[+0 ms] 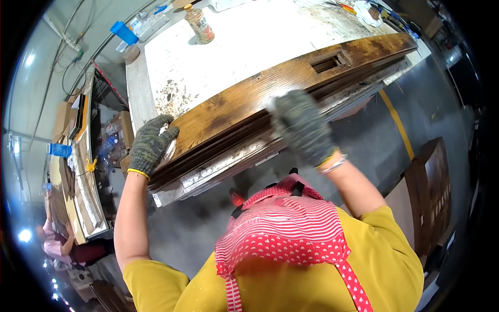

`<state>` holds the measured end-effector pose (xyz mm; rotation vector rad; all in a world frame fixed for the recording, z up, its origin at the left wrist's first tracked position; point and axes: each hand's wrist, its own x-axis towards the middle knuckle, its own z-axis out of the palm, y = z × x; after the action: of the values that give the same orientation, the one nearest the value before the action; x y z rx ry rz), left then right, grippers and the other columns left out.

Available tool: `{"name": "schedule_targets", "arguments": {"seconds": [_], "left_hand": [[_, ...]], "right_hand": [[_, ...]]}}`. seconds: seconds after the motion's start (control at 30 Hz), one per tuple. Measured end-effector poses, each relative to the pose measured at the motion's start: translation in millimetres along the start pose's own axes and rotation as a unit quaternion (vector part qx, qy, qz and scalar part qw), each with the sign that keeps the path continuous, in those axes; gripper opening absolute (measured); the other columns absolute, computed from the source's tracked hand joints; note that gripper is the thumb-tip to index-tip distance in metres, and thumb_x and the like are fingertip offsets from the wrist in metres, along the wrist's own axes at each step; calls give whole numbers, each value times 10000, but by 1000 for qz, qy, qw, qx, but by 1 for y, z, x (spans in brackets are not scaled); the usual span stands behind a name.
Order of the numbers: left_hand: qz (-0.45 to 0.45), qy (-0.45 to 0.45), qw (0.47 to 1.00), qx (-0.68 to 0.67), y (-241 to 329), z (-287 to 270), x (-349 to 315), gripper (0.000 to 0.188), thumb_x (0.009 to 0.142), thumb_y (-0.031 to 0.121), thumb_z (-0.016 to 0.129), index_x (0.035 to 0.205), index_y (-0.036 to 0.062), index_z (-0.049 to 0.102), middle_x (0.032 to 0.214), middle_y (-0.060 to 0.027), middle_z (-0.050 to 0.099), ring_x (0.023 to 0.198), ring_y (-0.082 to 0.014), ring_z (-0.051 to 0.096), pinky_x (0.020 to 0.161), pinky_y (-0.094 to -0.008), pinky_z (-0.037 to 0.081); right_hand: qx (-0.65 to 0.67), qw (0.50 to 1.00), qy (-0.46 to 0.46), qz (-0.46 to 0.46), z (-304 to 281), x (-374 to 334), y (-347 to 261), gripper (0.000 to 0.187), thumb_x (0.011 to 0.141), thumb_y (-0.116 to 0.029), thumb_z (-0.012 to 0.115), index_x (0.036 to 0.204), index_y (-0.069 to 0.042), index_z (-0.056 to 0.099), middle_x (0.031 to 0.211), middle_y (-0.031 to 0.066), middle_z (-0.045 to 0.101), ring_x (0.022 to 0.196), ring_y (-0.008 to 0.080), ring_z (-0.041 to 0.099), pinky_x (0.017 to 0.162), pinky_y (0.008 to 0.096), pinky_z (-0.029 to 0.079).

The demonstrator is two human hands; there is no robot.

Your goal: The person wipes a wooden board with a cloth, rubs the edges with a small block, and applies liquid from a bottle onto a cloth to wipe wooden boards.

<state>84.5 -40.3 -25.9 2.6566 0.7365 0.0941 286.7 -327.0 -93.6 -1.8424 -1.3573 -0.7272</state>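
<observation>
A long brown wood-grain board with darker patches lies along the near edge of the worktable, a rectangular cutout near its right end. Several more dark boards seem stacked under it. My left hand, in a dark grey-green knit glove with a yellow cuff, is closed round the board's left end; something whitish shows by its fingers. My right hand, gloved alike, is over the board's near edge around mid-length. Motion smears its fingers, and a pale patch shows at the fingertips; whether it holds anything is unclear.
The white, stained worktable bears a capped bottle at the back and hand tools at the far right. A blue-topped container stands at the far-left corner. Another person is by a bench at left. Brown panels lean at right.
</observation>
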Motion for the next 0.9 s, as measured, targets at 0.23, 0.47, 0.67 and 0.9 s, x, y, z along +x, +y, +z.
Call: {"name": "schedule_targets", "arguments": {"seconds": [0.23, 0.47, 0.67, 0.9], "left_hand": [[125, -23, 980, 156, -57, -55, -38, 467, 879, 274, 629, 1322, 149, 551, 1091, -122, 666, 969, -314, 634, 878, -404, 484], [136, -96, 946, 279, -140, -103, -89, 512, 813, 89, 614, 1315, 163, 544, 1045, -157, 661, 927, -354, 624, 827, -420, 502], [159, -134, 932, 297, -180, -97, -100, 601, 778, 91, 641, 1357, 186, 508, 1007, -163, 646, 910, -358, 628, 796, -440, 503], [170, -88, 955, 224, -210, -77, -108, 691, 779, 142, 683, 1420, 186, 430, 1004, -185, 636, 902, -368, 625, 779, -453, 500]], "right_hand": [[47, 999, -9, 15, 32, 13, -71, 338, 808, -179, 705, 1104, -56, 600, 1006, 146, 618, 922, 300, 609, 868, 403, 504], [-96, 992, -28, 81, 28, 19, -89, 260, 775, -79, 693, 1026, -63, 627, 922, 144, 614, 842, 301, 606, 778, 404, 518], [142, 980, -116, 78, 90, 38, -225, 349, 774, -83, 669, 1109, -69, 569, 1018, 141, 599, 947, 295, 596, 836, 451, 503], [36, 984, -77, 160, 77, 38, -206, 301, 772, -71, 710, 1058, -39, 621, 941, 138, 612, 846, 285, 614, 746, 391, 541]]}}
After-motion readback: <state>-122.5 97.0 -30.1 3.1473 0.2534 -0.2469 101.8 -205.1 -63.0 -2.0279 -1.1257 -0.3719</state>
